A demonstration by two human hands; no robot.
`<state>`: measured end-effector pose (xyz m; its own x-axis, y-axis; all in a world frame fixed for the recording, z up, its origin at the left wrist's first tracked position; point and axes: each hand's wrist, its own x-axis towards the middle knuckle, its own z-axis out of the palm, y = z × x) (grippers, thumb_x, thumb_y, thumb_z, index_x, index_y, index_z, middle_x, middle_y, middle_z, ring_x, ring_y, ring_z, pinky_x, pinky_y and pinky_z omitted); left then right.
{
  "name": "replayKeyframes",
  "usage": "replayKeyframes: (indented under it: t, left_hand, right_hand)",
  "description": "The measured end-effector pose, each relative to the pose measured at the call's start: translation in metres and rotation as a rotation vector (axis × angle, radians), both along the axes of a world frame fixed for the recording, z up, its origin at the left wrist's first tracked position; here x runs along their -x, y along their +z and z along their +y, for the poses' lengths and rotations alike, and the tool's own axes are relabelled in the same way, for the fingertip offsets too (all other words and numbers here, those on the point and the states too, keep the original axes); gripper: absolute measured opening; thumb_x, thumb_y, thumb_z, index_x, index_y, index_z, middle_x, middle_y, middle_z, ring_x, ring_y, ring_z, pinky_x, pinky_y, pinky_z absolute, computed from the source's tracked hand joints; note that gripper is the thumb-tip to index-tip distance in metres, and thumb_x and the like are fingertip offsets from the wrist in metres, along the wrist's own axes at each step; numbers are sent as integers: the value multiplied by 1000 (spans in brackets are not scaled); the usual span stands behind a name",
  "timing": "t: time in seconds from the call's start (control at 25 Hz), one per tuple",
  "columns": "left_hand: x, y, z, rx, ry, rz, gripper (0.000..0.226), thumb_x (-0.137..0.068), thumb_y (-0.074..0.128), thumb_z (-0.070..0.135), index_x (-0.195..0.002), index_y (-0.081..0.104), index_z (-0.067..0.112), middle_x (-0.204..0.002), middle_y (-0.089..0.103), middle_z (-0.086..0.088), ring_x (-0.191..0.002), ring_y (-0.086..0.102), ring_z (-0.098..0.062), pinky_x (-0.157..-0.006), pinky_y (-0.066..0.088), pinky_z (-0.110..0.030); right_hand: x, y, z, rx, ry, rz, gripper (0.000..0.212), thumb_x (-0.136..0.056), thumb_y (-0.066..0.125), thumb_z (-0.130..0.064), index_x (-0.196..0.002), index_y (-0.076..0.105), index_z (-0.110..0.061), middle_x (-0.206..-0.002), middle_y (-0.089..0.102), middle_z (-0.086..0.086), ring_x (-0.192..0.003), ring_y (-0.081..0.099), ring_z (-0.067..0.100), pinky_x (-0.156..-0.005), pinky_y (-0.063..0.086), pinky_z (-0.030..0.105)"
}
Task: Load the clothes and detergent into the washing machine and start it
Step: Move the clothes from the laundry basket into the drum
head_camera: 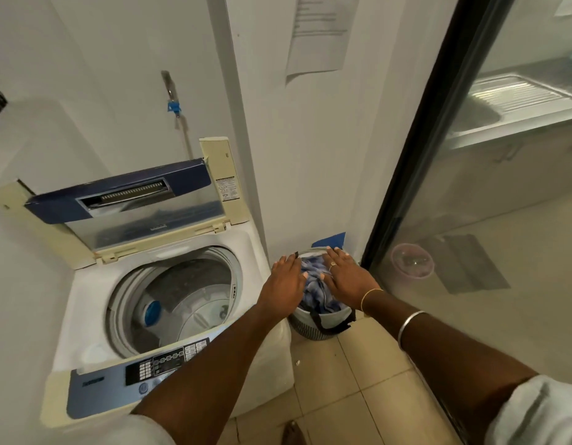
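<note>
One top-loading washing machine [85,316] stands against a white wall. Its one lid [127,200] is tipped up and back, so the drum [188,303] is open to view. A single round blue part [153,313] sits on the drum's inner wall. One control panel [133,377] runs along the edge of the machine nearest the person.

Just to the right of the machine, one grey laundry basket [326,321] with a black strap handle stands on the tiled floor [342,380]. It holds a heap of blue and white clothes [313,285]. None of them is in the drum.

Two bare arms reach forward over the basket. The left hand [283,281] lies palm down over the basket's left rim. Its fingers are straight and close together, and its thumb tip touches the clothes. The right hand [344,274] lies flat on the heap with its fingers spread and straight, their tips reaching the far rim. Neither hand curls round anything.

The right hand wears one ring [332,264], and that arm carries two bangles, a thin gold one [369,297] and a broader silver one [409,326].

One tap [173,106] with a blue fitting is on the wall above the machine. One paper notice [320,30] hangs further right, and one glass door [486,187] stands at the far right.
</note>
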<state>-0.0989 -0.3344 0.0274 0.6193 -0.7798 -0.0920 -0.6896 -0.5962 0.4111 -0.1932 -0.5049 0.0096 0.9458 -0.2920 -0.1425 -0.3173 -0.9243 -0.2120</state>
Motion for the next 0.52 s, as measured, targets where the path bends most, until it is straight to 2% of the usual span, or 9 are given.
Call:
replayKeyframes:
  t: [0.16,0.32,0.52]
  left_hand:
    - [-33,-22,-16,-20,-8,54,57,-102,45,28,-152,26,7,-159,26,-13,-148,22,-30,-122,17,-40]
    - [-49,-44,-29,-34,5,140,56,-100,51,26,-149,32,9,-157,31,-11,-146,26,-29,-120,26,-39]
    - [-73,-70,-62,-110,32,150,59,-101,49,25,-153,25,10,-161,22,-11,-149,19,-29,-121,19,-40]
  right_hand:
    - [-31,-21,-12,-11,-28,42,63,-105,34,-41,-156,12,-11,-165,10,8,-152,8,24,-124,8,38]
    - [-53,-43,-23,-60,-35,107,63,-104,35,-40,-156,13,-12,-165,10,7,-152,8,25,-123,12,43]
    - [-73,-77,-54,-88,-3,147,65,-104,35,-41,-156,14,-10,-165,9,9,-152,6,27,-124,9,42]
